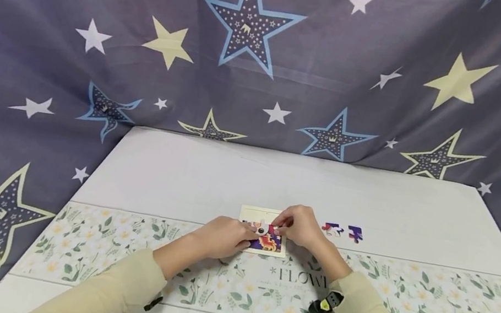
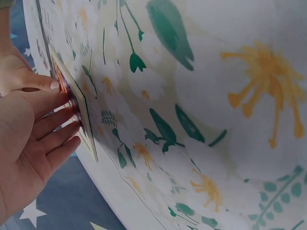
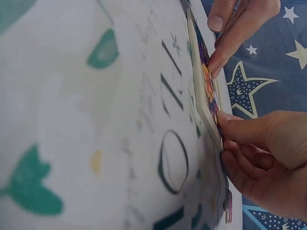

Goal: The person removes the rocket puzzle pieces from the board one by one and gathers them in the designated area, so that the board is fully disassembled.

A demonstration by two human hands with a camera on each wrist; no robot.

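A cream puzzle board [image 1: 252, 213] lies where the white table meets the floral mat, with colourful pieces filling its lower part [image 1: 267, 243]. My left hand [image 1: 245, 241] rests on the board's left side, its fingers [image 2: 57, 129] stretched flat onto the pieces. My right hand [image 1: 279, 223] comes in from the right with curled fingers and pinches a small puzzle piece at the board's upper right. In the right wrist view its thumb [image 3: 230, 128] presses against the board's edge [image 3: 201, 91]. Two loose pieces [image 1: 332, 228] [image 1: 355, 233] lie just right of that hand.
The floral mat [image 1: 405, 307] with printed lettering covers the near half of the table [image 1: 207, 171]. A star-patterned cloth [image 1: 246, 66] hangs behind and drapes both sides. A black camera [image 1: 323, 307] is strapped on the right wrist.
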